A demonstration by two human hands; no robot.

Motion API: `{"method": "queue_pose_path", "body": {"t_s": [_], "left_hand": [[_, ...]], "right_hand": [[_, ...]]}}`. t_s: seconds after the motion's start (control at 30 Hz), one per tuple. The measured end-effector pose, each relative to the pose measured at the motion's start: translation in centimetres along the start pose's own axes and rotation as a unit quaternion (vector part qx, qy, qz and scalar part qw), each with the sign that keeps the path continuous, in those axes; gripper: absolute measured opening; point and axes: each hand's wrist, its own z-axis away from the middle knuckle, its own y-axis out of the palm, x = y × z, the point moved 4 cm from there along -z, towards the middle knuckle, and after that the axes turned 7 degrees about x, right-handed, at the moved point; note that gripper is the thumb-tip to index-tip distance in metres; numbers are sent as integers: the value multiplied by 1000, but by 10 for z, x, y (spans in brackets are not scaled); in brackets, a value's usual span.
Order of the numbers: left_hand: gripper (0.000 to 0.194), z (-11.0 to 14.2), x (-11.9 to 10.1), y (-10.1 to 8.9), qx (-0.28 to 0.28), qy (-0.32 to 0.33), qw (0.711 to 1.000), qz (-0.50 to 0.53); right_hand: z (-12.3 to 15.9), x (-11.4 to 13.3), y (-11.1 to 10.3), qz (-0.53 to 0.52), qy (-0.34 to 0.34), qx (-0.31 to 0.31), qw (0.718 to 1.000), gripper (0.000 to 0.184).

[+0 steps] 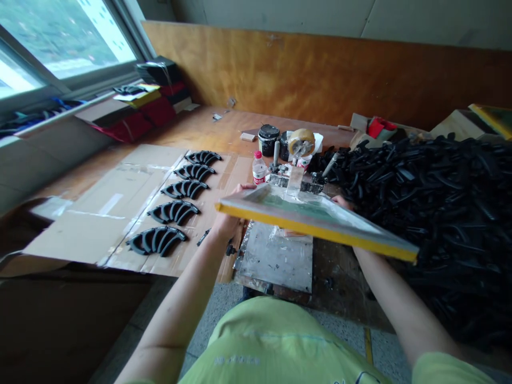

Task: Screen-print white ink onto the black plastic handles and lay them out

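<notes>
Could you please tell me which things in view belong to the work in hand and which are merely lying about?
Apparently in use:
yellow-edged screen frame, held by left hand and right hand
metal base plate
black curved pieces on cardboard, probably

Apparently just lying about:
red-capped bottle
tape roll
red box

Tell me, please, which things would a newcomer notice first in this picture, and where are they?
Probably first the yellow-edged frame in the middle, gripped by the left hand and the right hand. Next, the big heap of black parts on the right. Then five black fan shapes, lined up on the cardboard at left.
</notes>
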Motion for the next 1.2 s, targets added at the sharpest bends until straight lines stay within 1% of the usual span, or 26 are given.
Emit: {"method": "queue_pose_path", "body": {"t_s": [0.03, 0.1, 0.17, 0.2, 0.23, 0.27, 0.33, 0.4, 0.43, 0.47, 0.5, 0.53, 0.6, 0.63, 0.7, 0.77, 0.8, 0.87, 0.97, 1.03, 1.1, 1.13, 1.2], "left_hand": [[49, -8, -5, 5, 7, 4, 1000, 19], [47, -19, -7, 12, 15, -13, 999, 46], [46, -20, -1, 12, -12, -15, 998, 58], [46, -15, 5, 10, -27, -17, 998, 61], [46, -8, 14, 9, -34, -28, 997, 58], [47, 3, 26, 9, -25, -53, 997, 48], [53, 31, 54, 13, 28, -143, 989, 22], [60, 61, 82, 16, 76, -231, 970, 18], [62, 74, 94, 14, 71, -253, 964, 31], [62, 84, 104, 9, 41, -260, 963, 47], [60, 92, 113, -2, -8, -257, 965, 60], [57, 99, 121, -16, -64, -249, 964, 64], [51, 113, 135, -54, -164, -239, 956, 45], [50, 120, 142, -75, -197, -245, 949, 21], [51, 135, 157, -118, -237, -280, 929, -54], [51, 150, 170, -154, -264, -322, 899, -132], [50, 156, 176, -168, -274, -338, 886, -162], [48, 164, 185, -187, -283, -356, 869, -196], [44, 165, 192, -199, -283, -362, 856, -237], [41, 164, 194, -200, -282, -356, 849, -268], [38, 165, 194, -197, -293, -343, 841, -298], [36, 166, 193, -194, -302, -326, 839, -316], [33, 167, 190, -185, -308, -257, 839, -368]], "right_hand": [[12, 2, 13, -4, -22, 24, 999, 21], [35, 15, 40, -2, -95, 67, 993, 19], [51, 31, 59, 21, -166, 106, 980, 27], [56, 38, 64, 34, -192, 121, 973, 27], [59, 44, 66, 43, -207, 129, 969, 22], [60, 50, 64, 42, -214, 131, 967, 17], [64, 69, 56, 19, -238, 126, 963, 13], [72, 100, 52, 0, -279, 118, 953, 16], [80, 120, 53, -1, -306, 118, 945, 17], [88, 141, 58, 2, -335, 124, 934, 18], [97, 163, 66, 6, -365, 134, 921, 20], [106, 184, 77, 6, -392, 148, 908, 21], [117, 219, 107, -8, -431, 188, 882, 24], [118, 233, 124, -17, -438, 209, 874, 27], [111, 251, 159, -19, -420, 246, 874, 30], [96, 259, 193, 12, -366, 274, 889, 32], [88, 260, 208, 34, -333, 286, 898, 32], [74, 262, 231, 73, -273, 313, 907, 33], [62, 264, 251, 90, -220, 346, 908, 33], [59, 265, 256, 87, -204, 351, 910, 31], [59, 264, 256, 89, -195, 349, 912, 30], [59, 264, 256, 93, -194, 349, 912, 31], [62, 265, 254, 104, -193, 347, 912, 32]]}}
